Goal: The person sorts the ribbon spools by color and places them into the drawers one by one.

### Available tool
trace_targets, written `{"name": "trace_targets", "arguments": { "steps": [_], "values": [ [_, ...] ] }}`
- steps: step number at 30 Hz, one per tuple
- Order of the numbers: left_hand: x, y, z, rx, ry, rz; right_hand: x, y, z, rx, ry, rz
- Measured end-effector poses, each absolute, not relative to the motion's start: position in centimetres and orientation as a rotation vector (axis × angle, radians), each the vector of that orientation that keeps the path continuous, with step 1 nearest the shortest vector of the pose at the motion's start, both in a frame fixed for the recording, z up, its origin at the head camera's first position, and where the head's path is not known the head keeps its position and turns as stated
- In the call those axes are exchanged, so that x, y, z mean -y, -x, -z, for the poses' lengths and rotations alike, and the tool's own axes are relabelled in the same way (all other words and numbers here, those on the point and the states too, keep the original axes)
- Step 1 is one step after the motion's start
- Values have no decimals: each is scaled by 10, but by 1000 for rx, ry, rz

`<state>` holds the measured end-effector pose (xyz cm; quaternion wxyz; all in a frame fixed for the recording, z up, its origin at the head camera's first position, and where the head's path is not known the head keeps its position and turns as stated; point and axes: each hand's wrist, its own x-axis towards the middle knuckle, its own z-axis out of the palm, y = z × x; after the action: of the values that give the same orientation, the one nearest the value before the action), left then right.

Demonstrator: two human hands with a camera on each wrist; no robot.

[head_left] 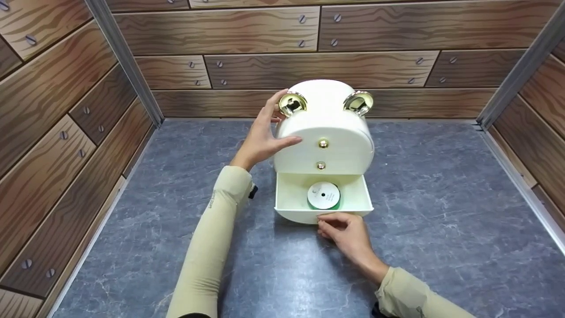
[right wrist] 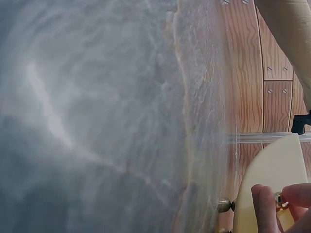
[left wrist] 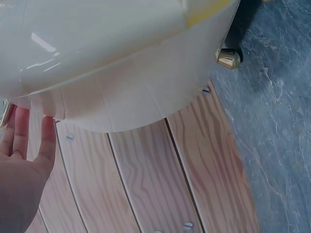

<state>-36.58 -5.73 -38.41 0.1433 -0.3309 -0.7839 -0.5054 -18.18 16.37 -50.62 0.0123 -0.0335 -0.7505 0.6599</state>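
A white rounded storage box [head_left: 300, 157] with two gold ear-shaped pieces stands on the marbled surface. Its bottom drawer [head_left: 291, 192] is pulled out and holds a spool [head_left: 323, 194] with a white round label and a green edge. At the drawer's front, my right hand [head_left: 351, 234] pinches the small gold knob [right wrist: 278, 199], which shows between finger and thumb in the right wrist view. My left hand [head_left: 260, 137] rests against the box's left side, thumb stretched over the front and the other fingers partly behind the left gold ear [head_left: 293, 104].
Two more gold knobs [head_left: 323, 143] sit on the upper front of the box. Wood-patterned panels [head_left: 265, 33] wall the back and both sides. Grey-blue marbled tabletop [head_left: 441, 212] surrounds the box. A gold foot [left wrist: 228, 58] shows under it in the left wrist view.
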Motion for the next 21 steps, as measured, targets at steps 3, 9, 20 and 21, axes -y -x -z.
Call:
{"name": "trace_targets", "arguments": {
  "steps": [3,9,20,21],
  "values": [
    [57,366,385,2266,952,1450,-164,183,507,2341,107,-2058],
    [58,366,384,2266,953,1447,-165,184,507,2322,110,-2084],
    [57,366,383,2271,955,1441,-163,189,508,2310,101,-2067],
    [57,366,383,2271,957,1439,-163,190,508,2316,99,-2055]
  ]
}}
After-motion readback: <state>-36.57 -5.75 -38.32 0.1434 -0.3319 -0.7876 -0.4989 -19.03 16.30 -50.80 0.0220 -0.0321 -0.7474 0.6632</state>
